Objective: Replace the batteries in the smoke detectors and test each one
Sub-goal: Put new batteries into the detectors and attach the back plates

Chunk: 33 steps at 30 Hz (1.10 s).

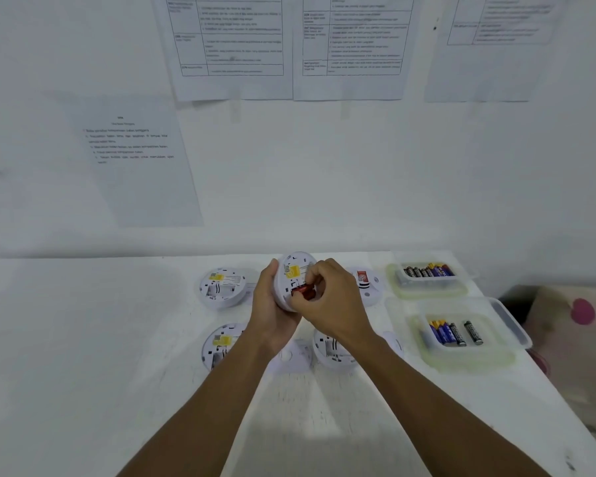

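As right hand [328, 299] pinches battery [303, 291] (red), detector [296, 265] tilted.

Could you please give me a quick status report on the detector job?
Left hand grips the raised smoke detector, back facing the camera. Right hand pinches a red battery at its compartment. Nothing blocks the hands.

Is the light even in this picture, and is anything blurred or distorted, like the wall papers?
Head view: light is soft and even, faint arm shadows on the table. The sheets are too blurred to read, their edges leaning from wide-angle distortion. The left hand gripping the smoke detector and right hand pinching the red battery look soft.
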### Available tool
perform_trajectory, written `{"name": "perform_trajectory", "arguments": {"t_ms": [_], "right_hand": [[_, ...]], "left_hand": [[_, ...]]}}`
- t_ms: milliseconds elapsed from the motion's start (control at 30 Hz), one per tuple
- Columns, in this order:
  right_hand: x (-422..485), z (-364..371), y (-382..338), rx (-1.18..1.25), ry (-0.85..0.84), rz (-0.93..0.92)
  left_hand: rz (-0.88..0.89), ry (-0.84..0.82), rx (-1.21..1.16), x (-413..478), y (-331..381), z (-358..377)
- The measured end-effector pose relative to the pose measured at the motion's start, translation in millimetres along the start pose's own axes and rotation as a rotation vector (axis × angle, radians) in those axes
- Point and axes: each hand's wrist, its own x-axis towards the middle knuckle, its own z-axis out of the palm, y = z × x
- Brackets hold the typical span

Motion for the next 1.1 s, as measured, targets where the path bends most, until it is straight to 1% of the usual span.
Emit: {"name": "perform_trajectory", "arguments": {"t_ms": [167, 367, 433, 500, 567, 633, 700, 767, 833, 900, 967, 1100], "right_hand": [[-10.1, -6.5, 1.3, -0.035, -0.018, -0.117], [-16.2, -19.4, 11.5, -0.185, -0.018, -0.354], [-17.6, -26.6, 12.0, -0.164, -0.003, -0.375], [-18.6, -41.8, 11.9, -0.074, 0.008, -0.288], [-18.4, -65.8, 18.4, -0.008, 0.054, -0.206], [-18.5, -96.8, 31.7, 0.003, 0.117, -0.119], [-18.6, -130.8, 58.3, -0.03, 0.139, -0.022], [-17.4, -165.1, 89.8, -0.165, 0.111, 0.098], [-16.1, -195.2, 116.6, -0.349, 0.011, 0.233], [-16.3, -216.3, 136.0, -0.488, -0.085, 0.325], [-16.6, -226.1, 149.4, -0.601, -0.149, 0.359], [-16.2, -224.2, 163.4, -0.836, -0.284, 0.37]], "left_hand": [[-0.01, -0.001, -0.019, -2.7, -1.8, 6.3], [-0.065, -0.011, -0.081, -4.0, -8.1, 16.3], [-0.078, -0.026, -0.107, -4.3, -12.7, 21.0], [-0.078, -0.028, -0.125, -2.7, -19.7, 25.2], [-0.077, -0.024, -0.139, 0.7, -28.1, 31.7], [-0.087, -0.04, -0.175, 3.8, -36.1, 43.8], [-0.09, -0.057, -0.18, 7.3, -44.7, 56.6], [-0.095, -0.063, -0.174, 11.2, -55.3, 67.2], [-0.115, -0.055, -0.183, 16.0, -68.2, 74.2], [-0.127, -0.048, -0.194, 18.5, -80.3, 82.0], [-0.122, -0.046, -0.189, 20.3, -91.3, 87.5], [-0.11, -0.034, -0.203, 21.6, -106.4, 96.9]]}}
